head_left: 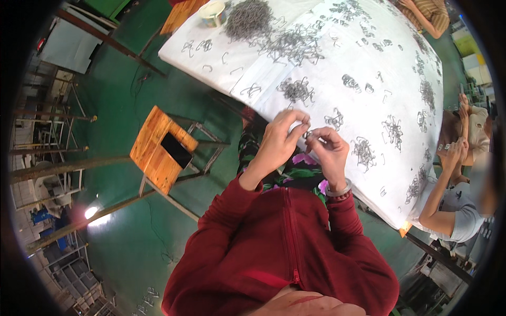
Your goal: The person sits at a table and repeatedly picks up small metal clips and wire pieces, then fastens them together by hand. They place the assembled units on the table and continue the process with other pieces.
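Close together over the near edge of the white-covered table (337, 95), my two hands meet at the fingertips. My left hand (283, 136) is closed in a pinch, and so is my right hand (331, 152), which has a bangle at its wrist. Between them shows a small grey bent-metal piece (307, 135), mostly covered by the fingers; its exact form is too small to make out. Just beyond my hands lie a small cluster of bent wire hooks (334, 119) and a bigger heap of them (296, 90). Another pile (363, 152) lies to the right of my right hand.
A large dark mound of wire pieces (249, 20) and a white tub (212, 14) stand at the table's far left. A wooden stool (164, 147) with a black phone (176, 150) is on the green floor at left. Other people's hands (456, 150) work along the right side.
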Demonstrator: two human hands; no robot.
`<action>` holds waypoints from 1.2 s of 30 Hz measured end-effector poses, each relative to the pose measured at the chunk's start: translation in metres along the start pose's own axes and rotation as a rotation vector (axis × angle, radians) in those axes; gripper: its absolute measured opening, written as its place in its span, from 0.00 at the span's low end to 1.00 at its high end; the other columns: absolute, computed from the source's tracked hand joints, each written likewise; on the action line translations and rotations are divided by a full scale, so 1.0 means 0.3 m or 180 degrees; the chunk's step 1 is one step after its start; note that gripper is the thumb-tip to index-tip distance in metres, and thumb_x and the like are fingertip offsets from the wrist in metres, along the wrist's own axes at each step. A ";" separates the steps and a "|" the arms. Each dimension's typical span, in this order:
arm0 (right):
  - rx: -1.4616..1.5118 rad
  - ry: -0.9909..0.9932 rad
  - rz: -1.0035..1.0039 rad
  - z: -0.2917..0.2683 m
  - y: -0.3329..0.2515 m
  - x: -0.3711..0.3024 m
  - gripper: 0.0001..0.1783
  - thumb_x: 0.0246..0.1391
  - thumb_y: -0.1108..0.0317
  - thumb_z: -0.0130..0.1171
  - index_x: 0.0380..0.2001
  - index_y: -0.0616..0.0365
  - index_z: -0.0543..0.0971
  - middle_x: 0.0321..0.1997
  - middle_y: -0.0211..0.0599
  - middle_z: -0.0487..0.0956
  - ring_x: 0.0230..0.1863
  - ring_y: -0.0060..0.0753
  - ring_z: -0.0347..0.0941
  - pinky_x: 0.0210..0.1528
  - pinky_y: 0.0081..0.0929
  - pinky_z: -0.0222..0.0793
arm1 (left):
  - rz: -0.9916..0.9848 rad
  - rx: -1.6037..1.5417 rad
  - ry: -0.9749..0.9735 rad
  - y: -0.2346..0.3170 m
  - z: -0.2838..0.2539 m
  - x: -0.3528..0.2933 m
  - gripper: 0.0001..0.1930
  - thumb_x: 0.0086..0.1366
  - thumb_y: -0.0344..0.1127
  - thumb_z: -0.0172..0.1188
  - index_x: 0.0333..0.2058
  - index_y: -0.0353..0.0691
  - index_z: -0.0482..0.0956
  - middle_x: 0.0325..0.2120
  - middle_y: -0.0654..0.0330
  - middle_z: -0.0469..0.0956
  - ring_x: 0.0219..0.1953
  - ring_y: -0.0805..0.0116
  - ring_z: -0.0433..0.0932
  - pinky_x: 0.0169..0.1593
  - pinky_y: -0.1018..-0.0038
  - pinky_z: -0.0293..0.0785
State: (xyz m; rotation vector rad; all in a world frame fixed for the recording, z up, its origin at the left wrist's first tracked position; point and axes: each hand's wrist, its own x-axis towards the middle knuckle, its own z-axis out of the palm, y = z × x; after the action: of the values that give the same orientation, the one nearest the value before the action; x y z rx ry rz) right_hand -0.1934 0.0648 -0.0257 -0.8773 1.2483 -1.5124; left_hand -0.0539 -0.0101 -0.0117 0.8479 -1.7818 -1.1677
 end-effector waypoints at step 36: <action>-0.0148 0.0038 -0.0165 0.032 -0.071 0.031 0.07 0.47 0.87 0.58 0.33 0.72 0.78 0.32 0.41 0.79 0.30 0.27 0.76 0.35 0.20 0.74 | 0.0167 0.0573 0.0184 0.034 -0.014 -0.095 0.06 0.59 0.27 0.58 0.35 0.35 0.76 0.29 0.55 0.76 0.33 0.55 0.75 0.38 0.67 0.70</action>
State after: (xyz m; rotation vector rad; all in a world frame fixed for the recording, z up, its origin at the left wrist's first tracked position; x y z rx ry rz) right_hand -0.1917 0.0537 -0.0031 -0.9388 1.2827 -1.5366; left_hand -0.0387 0.0161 -0.0089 0.9236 -1.8702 -0.9503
